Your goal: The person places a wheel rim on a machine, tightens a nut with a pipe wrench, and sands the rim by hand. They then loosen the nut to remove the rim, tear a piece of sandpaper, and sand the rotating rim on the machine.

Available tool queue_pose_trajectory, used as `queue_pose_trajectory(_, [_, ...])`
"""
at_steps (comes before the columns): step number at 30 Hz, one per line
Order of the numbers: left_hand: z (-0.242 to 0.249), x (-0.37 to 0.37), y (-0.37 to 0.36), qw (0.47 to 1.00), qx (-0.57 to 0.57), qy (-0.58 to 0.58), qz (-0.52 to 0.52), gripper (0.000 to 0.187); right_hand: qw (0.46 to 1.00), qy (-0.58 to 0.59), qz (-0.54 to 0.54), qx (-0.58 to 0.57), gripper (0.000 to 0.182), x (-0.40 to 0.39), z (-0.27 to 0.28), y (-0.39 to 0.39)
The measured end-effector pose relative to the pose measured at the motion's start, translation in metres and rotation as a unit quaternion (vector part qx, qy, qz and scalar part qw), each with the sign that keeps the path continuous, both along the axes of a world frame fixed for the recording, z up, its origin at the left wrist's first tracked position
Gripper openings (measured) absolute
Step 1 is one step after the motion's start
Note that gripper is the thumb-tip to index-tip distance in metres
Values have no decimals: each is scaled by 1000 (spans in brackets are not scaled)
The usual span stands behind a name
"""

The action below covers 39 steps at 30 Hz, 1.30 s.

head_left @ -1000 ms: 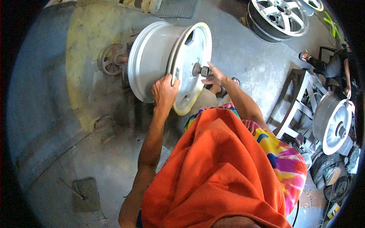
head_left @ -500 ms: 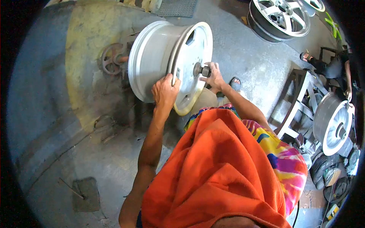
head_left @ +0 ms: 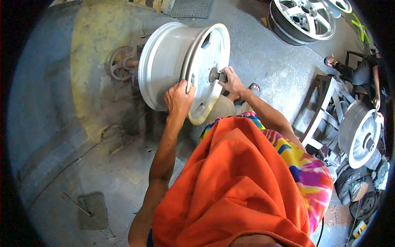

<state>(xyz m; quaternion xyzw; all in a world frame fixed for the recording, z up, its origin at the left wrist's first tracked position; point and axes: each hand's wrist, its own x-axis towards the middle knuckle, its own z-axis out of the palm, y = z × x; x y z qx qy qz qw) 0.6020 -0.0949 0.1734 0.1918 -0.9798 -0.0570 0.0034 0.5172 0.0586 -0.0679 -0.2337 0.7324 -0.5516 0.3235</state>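
A silver car wheel rim is mounted sideways on a shaft, its spoked face turned to the right. My left hand grips the near edge of the rim, fingers curled over the lip. At the hub, a dark threaded shaft end with a nut sticks out of the wheel's face. My right hand is closed around that nut, thumb on the near side and fingers on the far side. Behind the rim, a rusty handwheel sits on the same shaft line.
More wheel rims stack at the upper right. A co-worker's hand touches another rim at the right, beside a metal frame. A perforated mat lies at the top, and a thin cable crosses the floor at left.
My right hand has shifted slightly and its fingers have turned further over the nut. My left hand and the rim stay in place.
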Motion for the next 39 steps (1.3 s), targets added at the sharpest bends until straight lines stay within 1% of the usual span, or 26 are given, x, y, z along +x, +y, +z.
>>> queue_pose_trajectory(1, [-1, 1, -1, 1000, 3, 4, -4, 22, 990, 140, -5, -12, 54, 6, -2, 1])
queue_pose_trajectory(3, [0, 0, -1, 1000, 4, -4, 1, 21, 989, 145, 15, 4, 60, 9, -1, -1])
queue_pose_trajectory(5, [0, 2, 0, 1000, 6, -14, 6, 21, 988, 102, -108, 36, 55, 12, 1, -3])
queue_pose_trajectory(6, [0, 2, 0, 1000, 10, -6, 6, 21, 988, 103, -108, 37, 55, 4, 1, 1])
queue_pose_trajectory(7, [-2, 2, 0, 1000, 13, 3, 5, 21, 947, -306, -89, -44, 55, -9, 0, 5])
queue_pose_trajectory(8, [-3, 2, -1, 1000, 14, 4, 3, 21, 738, -661, -54, -120, 58, -20, -4, 7])
queue_pose_trajectory(9, [-5, 2, -2, 1000, 18, 22, -6, 22, 739, -661, -56, -120, 58, -24, -12, 5])
queue_pose_trajectory(11, [-7, 2, -3, 999, 22, 38, -16, 23, 733, -675, 38, -72, 75, -25, -22, -1])
queue_pose_trajectory(12, [-6, 2, -2, 1000, 7, 26, -10, 23, 732, -677, 37, -71, 75, -21, -23, 1])
queue_pose_trajectory(15, [-3, -1, 0, 1000, -8, 19, -1, 24, 851, -518, -2, -90, 54, -19, -16, -1])
queue_pose_trajectory(17, [-2, 1, 0, 1000, -6, 18, 0, 24, 870, -486, -30, -73, 47, -10, -15, -2])
queue_pose_trajectory(18, [-3, 1, 0, 1000, -3, 19, 0, 24, 980, -189, -30, -51, 51, -2, -15, 0])
queue_pose_trajectory(19, [-3, 0, -1, 1000, -1, 19, 0, 24, 991, 127, -26, -24, 54, 5, -15, 1])
queue_pose_trajectory(23, [-2, 1, -1, 1000, -1, -5, 6, 21, 982, 188, 0, -5, 59, 11, -15, 3])
queue_pose_trajectory(24, [-2, 2, 0, 1000, 0, 4, 5, 21, 983, 186, -1, -4, 59, 14, -15, 1])
queue_pose_trajectory(26, [-2, 2, 0, 1000, 2, 14, 4, 21, 992, 54, -106, 50, 59, 14, -14, -4])
queue_pose_trajectory(27, [-2, 1, 0, 1000, 4, 17, 2, 21, 992, 55, -106, 50, 59, 4, -11, -1])
queue_pose_trajectory(28, [-2, 1, 0, 1000, 6, 21, -1, 21, 933, -351, -63, -35, 62, -12, -9, 6])
queue_pose_trajectory(29, [-3, 2, 0, 1000, 6, 21, -2, 21, 709, -696, -10, -114, 69, -19, -6, 11])
queue_pose_trajectory(30, [-4, 1, -1, 1000, 7, 23, -5, 20, 735, -669, -5, -108, 76, -17, -6, 8])
queue_pose_trajectory(33, [-3, 3, -1, 1000, 10, 19, -9, 21, 762, -636, 42, -113, 72, -20, -30, -2])
queue_pose_trajectory(34, [-2, 1, -1, 1000, 8, 18, -9, 21, 765, -638, 25, -89, 54, -21, -34, 0])
queue_pose_trajectory(35, [-2, 0, -1, 1000, 7, 20, -8, 21, 766, -636, 27, -90, 54, -19, -29, -1])
queue_pose_trajectory(37, [0, 0, 1, 1000, -7, 12, -7, 22, 905, -417, -26, -75, 42, -11, -17, -1])
queue_pose_trajectory(38, [0, 1, 0, 1000, -6, 12, -9, 22, 952, -288, -6, -105, 44, -9, -4, 4])
queue_pose_trajectory(39, [-1, 1, 0, 1000, 2, 13, -8, 22, 952, -288, -7, -105, 44, -5, -2, 6])
